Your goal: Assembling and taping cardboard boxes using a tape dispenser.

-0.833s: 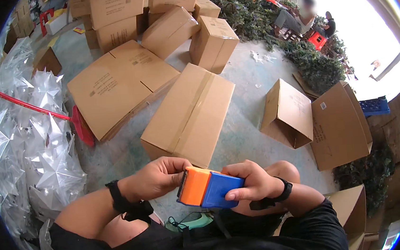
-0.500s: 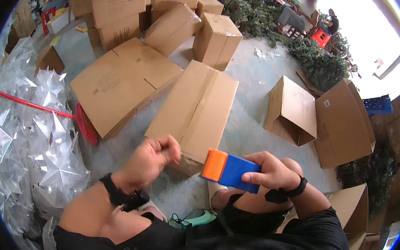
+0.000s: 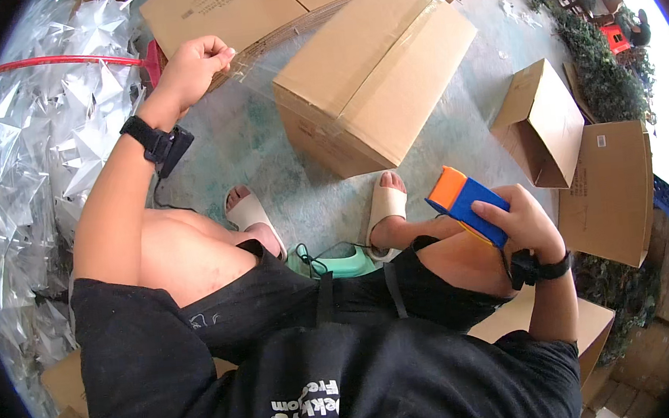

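Observation:
A closed cardboard box [image 3: 374, 66] stands on the floor in front of my feet, with clear tape along its top seam. My left hand [image 3: 194, 72] is raised at the box's left side, thumb and fingers pinched on a thin clear strip of tape [image 3: 256, 71] that stretches toward the box. Where the strip ends on the box is hard to make out. Above my right knee, my right hand [image 3: 530, 220] is wrapped round a blue tape dispenser [image 3: 477, 206] with an orange front, which is apart from the box.
Flattened cardboard [image 3: 230, 15] lies at the far left, beside a red-handled tool [image 3: 153, 62]. Silver star ornaments [image 3: 86, 143] in clear plastic fill the left side. Open boxes [image 3: 608, 201] stand at right. Artificial greenery [image 3: 553, 26] and people lie beyond. A mint-green object [image 3: 347, 263] is between my feet.
My left hand has moved forward and left, away from the box's near end, with the clear strip. My right hand has shifted right with the dispenser. The view has tilted down.

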`<state>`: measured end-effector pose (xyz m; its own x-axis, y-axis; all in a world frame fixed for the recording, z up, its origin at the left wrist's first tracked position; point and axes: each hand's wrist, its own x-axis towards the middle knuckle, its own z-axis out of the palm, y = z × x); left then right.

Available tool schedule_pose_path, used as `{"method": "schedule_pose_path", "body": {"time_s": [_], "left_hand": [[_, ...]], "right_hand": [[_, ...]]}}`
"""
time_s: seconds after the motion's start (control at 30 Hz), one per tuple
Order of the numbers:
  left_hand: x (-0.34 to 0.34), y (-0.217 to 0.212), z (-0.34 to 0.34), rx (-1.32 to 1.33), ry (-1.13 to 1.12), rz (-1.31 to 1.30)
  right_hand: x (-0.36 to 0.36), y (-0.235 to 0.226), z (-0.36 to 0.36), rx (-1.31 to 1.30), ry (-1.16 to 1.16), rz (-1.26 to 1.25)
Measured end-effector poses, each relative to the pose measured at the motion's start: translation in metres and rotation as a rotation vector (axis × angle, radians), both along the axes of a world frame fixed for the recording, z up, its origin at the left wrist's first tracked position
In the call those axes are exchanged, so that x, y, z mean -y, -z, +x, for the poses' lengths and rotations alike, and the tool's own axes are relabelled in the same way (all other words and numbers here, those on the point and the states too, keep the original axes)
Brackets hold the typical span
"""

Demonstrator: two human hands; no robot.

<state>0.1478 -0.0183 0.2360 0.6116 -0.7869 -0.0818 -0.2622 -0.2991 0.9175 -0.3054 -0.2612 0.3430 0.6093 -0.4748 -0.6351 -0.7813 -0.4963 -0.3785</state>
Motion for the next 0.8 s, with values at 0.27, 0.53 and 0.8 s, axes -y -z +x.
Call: {"method": "schedule_pose_path", "body": {"time_s": [0.27,0.53,0.8], "left_hand": [[0.039,0.094,-0.019,0.078,0.095,0.220],[0.074,0.028,-0.005,-0.288,-0.118,0.380],[0.087,0.044,-0.011,-0.215,-0.447,-0.127]], "right_hand": [[-0.009,0.048,0.054,-0.055,0.019,0.148],[0.009,0.078,0.119,-0.074,0.047,0.433],[-0.050,0.109,0.193,0.264,-0.824,0.117]]}}
